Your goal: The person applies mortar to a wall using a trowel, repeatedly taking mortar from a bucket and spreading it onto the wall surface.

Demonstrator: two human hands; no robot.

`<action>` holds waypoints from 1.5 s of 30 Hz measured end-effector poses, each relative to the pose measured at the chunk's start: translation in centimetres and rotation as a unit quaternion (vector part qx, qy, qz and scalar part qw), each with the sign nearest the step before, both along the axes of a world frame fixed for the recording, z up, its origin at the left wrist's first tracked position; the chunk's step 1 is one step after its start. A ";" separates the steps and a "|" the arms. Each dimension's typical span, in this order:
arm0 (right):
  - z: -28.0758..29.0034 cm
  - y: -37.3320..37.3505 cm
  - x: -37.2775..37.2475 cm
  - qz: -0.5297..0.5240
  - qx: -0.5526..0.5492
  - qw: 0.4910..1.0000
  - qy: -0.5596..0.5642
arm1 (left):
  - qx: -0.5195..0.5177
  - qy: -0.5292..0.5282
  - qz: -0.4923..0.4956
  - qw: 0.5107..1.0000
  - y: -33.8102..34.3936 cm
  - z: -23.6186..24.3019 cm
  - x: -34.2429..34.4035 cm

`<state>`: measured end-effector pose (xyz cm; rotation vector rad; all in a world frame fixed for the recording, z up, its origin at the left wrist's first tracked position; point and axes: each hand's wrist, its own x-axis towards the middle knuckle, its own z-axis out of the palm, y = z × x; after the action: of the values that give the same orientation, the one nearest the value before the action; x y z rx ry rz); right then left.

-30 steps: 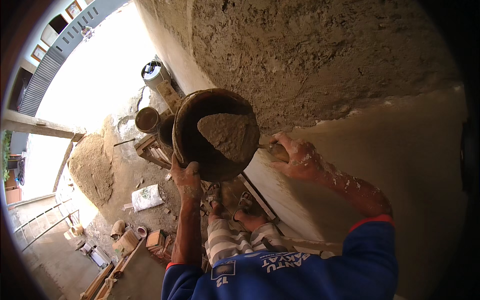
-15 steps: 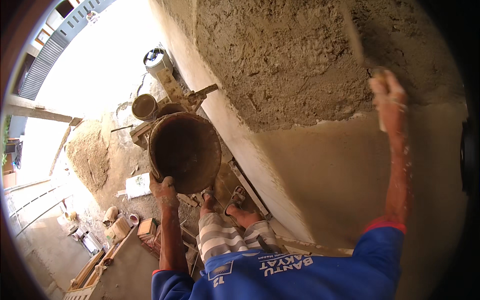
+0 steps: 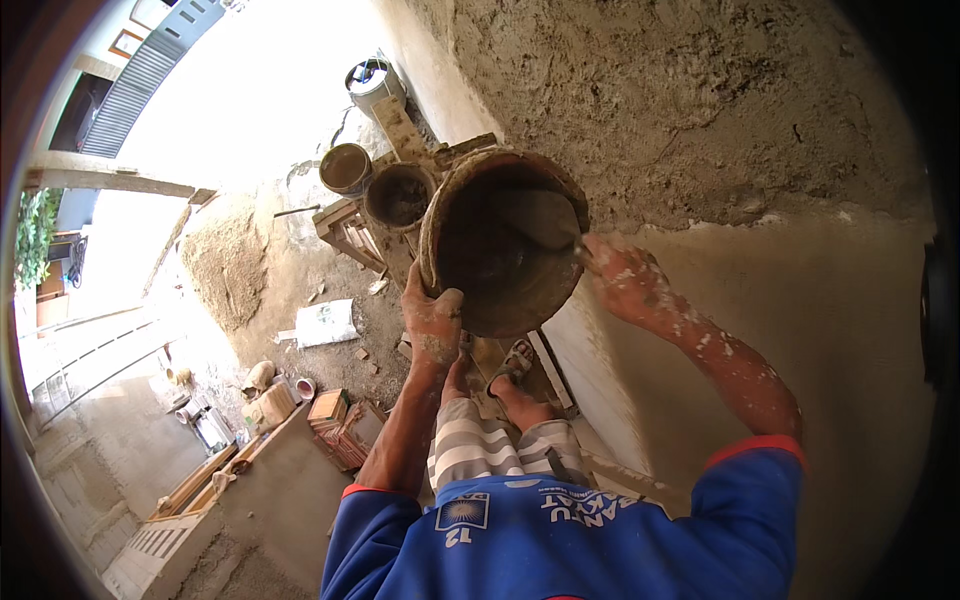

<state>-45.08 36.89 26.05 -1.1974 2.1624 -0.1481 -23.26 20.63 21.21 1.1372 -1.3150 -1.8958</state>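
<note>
The person's left hand (image 3: 432, 318) held the side of a big, round, dark bucket crusted with dried mud (image 3: 490, 285). Its fingers were closed on the edge, but some were hidden, so I cannot tell how each one sat. The bucket was up in front of the person, beside the wall, above a foot in a sandal (image 3: 513, 365).

The right hand (image 3: 628, 285) was at the other side of the bucket. Its fingers were curled tight around the handle of a flat grey metal trowel (image 3: 545, 217). The handle was mostly covered by the hand. The trowel's blade was inside the bucket, near the right edge. It was too dark to see how much was in there.

The wall had a rough, brown, bumpy top part (image 3: 680, 110) and a smoother tan part (image 3: 760, 300) below. Past the bucket, a pale brown heap of sand (image 3: 225, 260) and a white sack (image 3: 327, 322) lay on the ground.
</note>
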 end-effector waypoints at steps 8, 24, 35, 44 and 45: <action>-2.0 0.2 2.1 0.273 -0.062 0.906 0.317 | -0.068 -0.012 -0.080 0.994 -0.7 2.4 -1.7; -4.8 -0.8 -0.8 0.117 -0.056 0.990 0.062 | -0.137 -0.143 -0.081 0.977 1.1 3.0 -4.0; -11.6 -3.4 3.2 -0.093 -0.208 0.973 -0.028 | -0.076 -0.045 -0.025 0.996 -3.4 -0.5 -2.8; -7.0 -7.5 -0.4 -0.047 -0.204 0.968 0.141 | -0.024 0.028 0.015 0.999 -7.6 -0.9 -4.3; -5.9 -8.8 -0.5 -0.053 -0.176 0.977 0.109 | -0.022 0.040 0.039 0.998 -7.9 -1.6 -4.2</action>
<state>-45.53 28.13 20.12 -1.3440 2.4656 -0.4822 -27.48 12.74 19.61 1.0639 -1.2444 -1.8287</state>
